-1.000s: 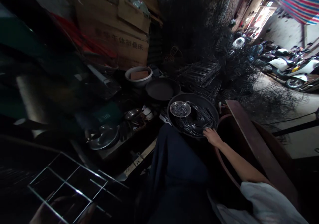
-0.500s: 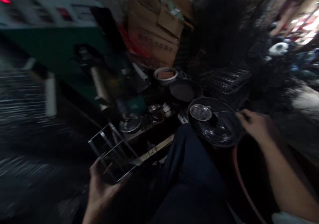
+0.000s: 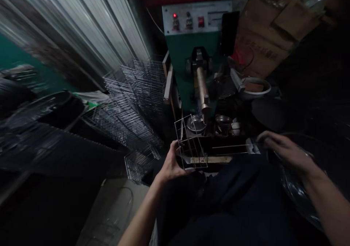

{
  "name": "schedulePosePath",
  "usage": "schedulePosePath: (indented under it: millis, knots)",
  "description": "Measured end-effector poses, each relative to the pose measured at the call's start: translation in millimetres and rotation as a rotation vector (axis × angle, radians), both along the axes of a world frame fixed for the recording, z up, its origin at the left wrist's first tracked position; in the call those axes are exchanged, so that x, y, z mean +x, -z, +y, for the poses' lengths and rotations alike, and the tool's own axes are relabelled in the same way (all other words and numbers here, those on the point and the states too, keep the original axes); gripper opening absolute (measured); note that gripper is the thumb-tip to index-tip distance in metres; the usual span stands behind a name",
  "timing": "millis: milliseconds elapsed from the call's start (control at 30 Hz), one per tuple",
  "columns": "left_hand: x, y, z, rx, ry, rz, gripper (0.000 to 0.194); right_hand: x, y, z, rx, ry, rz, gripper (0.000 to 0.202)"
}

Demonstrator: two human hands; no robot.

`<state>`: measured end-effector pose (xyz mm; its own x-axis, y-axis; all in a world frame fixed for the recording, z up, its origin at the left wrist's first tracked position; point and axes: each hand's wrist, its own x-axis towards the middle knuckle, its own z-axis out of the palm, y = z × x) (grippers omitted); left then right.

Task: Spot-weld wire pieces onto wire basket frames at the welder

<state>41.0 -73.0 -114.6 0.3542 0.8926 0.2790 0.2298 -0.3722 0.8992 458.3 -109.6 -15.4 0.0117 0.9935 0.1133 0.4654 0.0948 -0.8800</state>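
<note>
My left hand (image 3: 173, 164) is closed on the lower side of a small open wire frame (image 3: 191, 140), tilted upright in front of a green machine (image 3: 180, 63). My right hand (image 3: 281, 149) is closed, fingertips pinched, to the right above my knee. A thin metal wire (image 3: 228, 146) reaches leftward from those fingertips; its held end is hard to make out. The machine's copper-coloured arm (image 3: 201, 85) points down towards me, above a round metal dish (image 3: 196, 123) just behind the wire frame.
Stacked wire racks (image 3: 133, 96) stand left of the machine. A control panel (image 3: 197, 18) with a lit red lamp is above. Cardboard boxes (image 3: 262, 45), a white bowl (image 3: 255, 87) and dark round pans (image 3: 268, 112) are at the right. A wooden strip (image 3: 213, 160) lies near my knees.
The view has swung left, bringing the machine to the middle. My right hand has come away from the large pan with the thin wire. My left hand still holds the wire frame.
</note>
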Motion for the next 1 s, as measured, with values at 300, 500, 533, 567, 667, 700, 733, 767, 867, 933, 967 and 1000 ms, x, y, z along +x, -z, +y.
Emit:
schedulePosePath:
  millis: [300, 500, 533, 567, 667, 700, 733, 767, 867, 933, 967, 1000]
  knots:
    - [-8.1, -3.8, 5.9, 0.007, 0.019, -0.06, 0.111, -33.0, 28.2, 41.1, 0.149, 0.127, 0.027, 0.058]
    - [-1.4, -2.4, 14.5, 0.012, 0.051, -0.115, 0.115, -46.0, 54.8, 72.0, 0.226, 0.134, 0.144, 0.063]
    - [-0.3, -2.2, 16.4, 0.012, 0.053, -0.114, 0.115, -47.8, 57.3, 75.8, 0.21, 0.124, 0.166, 0.063]
    - [0.5, -2.2, 18.2, 0.013, 0.053, -0.112, 0.114, -49.2, 58.8, 78.6, 0.191, 0.11, 0.183, 0.064]
    - [1.7, -2.0, 22.2, 0.016, 0.047, -0.103, 0.111, -50.3, 60.4, 81.9, 0.136, 0.072, 0.214, 0.065]
    - [1.8, -1.5, 23.1, 0.014, 0.046, -0.099, 0.111, -49.6, 61.0, 81.9, 0.128, 0.066, 0.223, 0.065]
    - [1.8, -0.8, 24.1, 0.009, 0.048, -0.094, 0.112, -48.5, 61.9, 81.8, 0.121, 0.06, 0.232, 0.065]
    - [1.8, 0.0, 25.1, 0.002, 0.05, -0.088, 0.112, -47.2, 63.1, 81.7, 0.115, 0.055, 0.24, 0.064]
    - [2.7, 2.4, 29.3, 0.0, 0.047, -0.074, 0.115, -43.5, 67.6, 83.8, 0.101, 0.023, 0.247, 0.06]
    - [4.9, 3.3, 33.5, 0.01, 0.044, -0.062, 0.115, -42.9, 70.5, 87.8, 0.108, 0.009, 0.245, 0.058]
    - [6.6, 3.8, 36.0, 0.018, 0.044, -0.055, 0.114, -43.3, 72.1, 90.7, 0.119, 0.009, 0.242, 0.058]
    - [8.7, 4.3, 38.8, 0.024, 0.044, -0.046, 0.114, -44.1, 73.9, 94.1, 0.128, 0.01, 0.237, 0.058]
